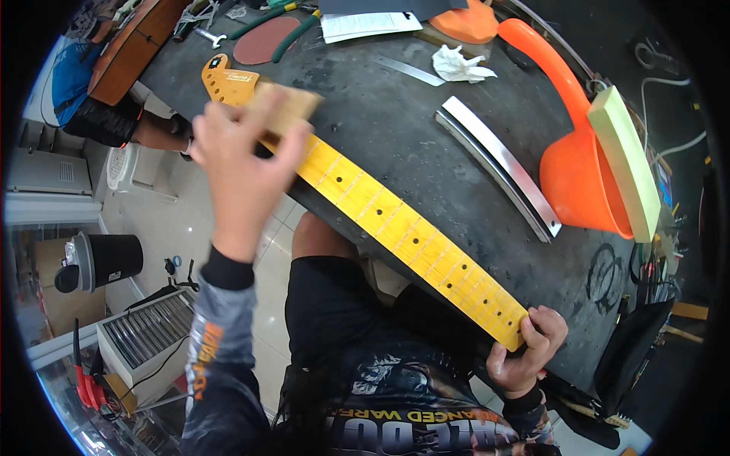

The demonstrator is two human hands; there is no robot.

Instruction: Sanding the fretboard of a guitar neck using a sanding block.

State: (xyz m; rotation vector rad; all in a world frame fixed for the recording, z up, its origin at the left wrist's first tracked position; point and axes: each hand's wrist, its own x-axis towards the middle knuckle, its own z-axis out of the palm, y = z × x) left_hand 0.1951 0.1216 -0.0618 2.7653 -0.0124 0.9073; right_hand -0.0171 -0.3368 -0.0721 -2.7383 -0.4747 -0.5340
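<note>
**Yellow guitar neck (411,228) along the near edge of my bench (365,114), one hand at each end**

Clock read from mid-view. Largest first.

Bench: dark grey top, scuffed, filling most of the arc from 11 round to 3.

Guitar neck: slants from between 10 and 11, where the headstock (225,82) lies, down to 4. Fretted side up, dark dots along it.

Orange dipper (574,178): past 2, on the far side of the neck and well apart from it. Handle points up toward 1.

Pale green block (627,167): between 2 and 3, leaning on the dipper's open side.

Silver bar (498,163): at 2, between neck and dipper, just beside the dipper.

My left hand (247,148): at 10, over the headstock end, smeared by blur. Thumb and fingers hold a tan block; how tightly, I can't tell.

My right hand (532,349): at 4. Fingers clamped on the neck's end, thumb at the near edge, the others curled over the top.

Tan block (296,102): at 11, at the headstock end of the fretboard. Contact beneath is unclear to me.

Oval pad (262,45): reddish brown, toward 11.

White tissue (460,64): crumpled, at 1.

Thin metal strip (411,70): just beside the tissue, between 12 and 1.
</note>
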